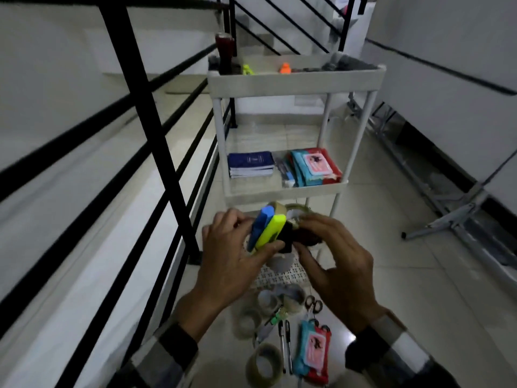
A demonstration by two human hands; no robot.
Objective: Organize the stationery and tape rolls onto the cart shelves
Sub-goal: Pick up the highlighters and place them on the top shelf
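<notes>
Head view: a bundle of stationery, a blue flat plastic piece [258, 226] stacked against a yellow-green flat plastic piece [270, 231] with a black block [286, 242] just beside them, is held up in front of the white three-tier plastic cart [296, 82], below its middle shelf. The left hand [232, 264] is closed on the blue and yellow-green pieces, thumb under the yellow-green one; the right hand [335, 259] pinches the black block and something dark behind it that is too blurred to tell. Two clear tape rolls [282, 210] show just behind the bundle. On the middle shelf lie a blue booklet stack [250, 163] and a red-and-teal pouch [316, 166]. On the tiled floor [391, 275] below the hands lie more clear tape rolls [264, 362], two pens [285, 345], black-handled scissors [313, 302] and another red-and-teal pouch [313, 351].
</notes>
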